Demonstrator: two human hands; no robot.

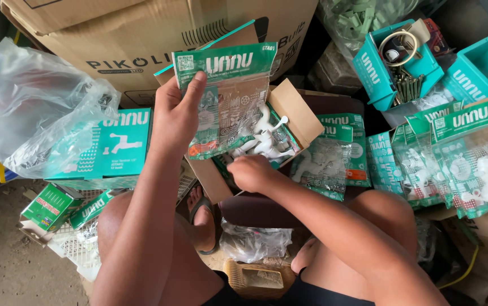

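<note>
A clear packet with a green header card (230,99) is held upright in the left hand (177,116), the grip closed on the packet's left edge with the thumb across the front, directly above a small open cardboard box (295,113); the right hand (251,173) is curled low at the near edge of that box, beside the white plastic fittings (264,139) lying inside; whether its fingers are closed on anything cannot be told, since they are turned away from the camera. For the step to be done well, the packet is judged best kept pinched near its stiff header so that the film hangs flat, and the fittings best lifted one at a time so that none is tangled or dropped beside the box. More packets of the same kind (459,158) are fanned out to the right, well apart from the hands; a teal carton (116,144) stands to the left under a crumpled clear bag (34,105); an open teal box of screws (394,68) lies at upper right. The inside of the cardboard box is largely masked by the held packet and the right hand; what supports the box cannot be made out, and the large carton (142,39) behind is cut off at the top.
</note>
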